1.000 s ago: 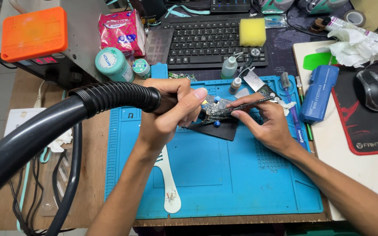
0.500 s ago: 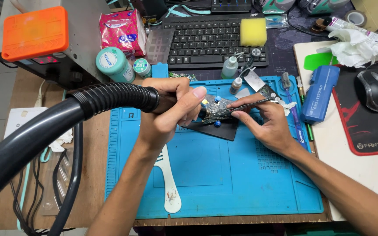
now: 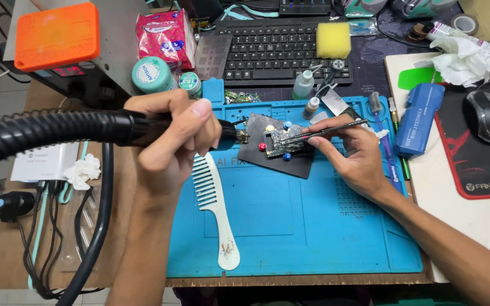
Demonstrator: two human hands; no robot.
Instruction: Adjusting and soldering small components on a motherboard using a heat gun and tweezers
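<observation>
The left hand (image 3: 171, 141) is wrapped tight around a black hot-air wand (image 3: 143, 127), whose ribbed hose (image 3: 35, 133) runs off toward 9 o'clock. Its nozzle (image 3: 233, 135) points toward 3 o'clock, just beside a small circuit board (image 3: 282, 141). The blue work mat (image 3: 290, 226) fills the centre, with a dark plate (image 3: 299, 161) under the board. The right hand (image 3: 358, 153), at 3 o'clock of the board, pinches tweezers (image 3: 330, 130) whose tips touch it. A white comb (image 3: 214, 209) lies at 7 o'clock.

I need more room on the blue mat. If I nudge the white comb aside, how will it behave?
The white comb lies flat on the blue mat, so it should slide rather than roll. It looks like thin plastic, probably light and fairly stiff. Its teeth may snag on the mat's raised edges.
</observation>
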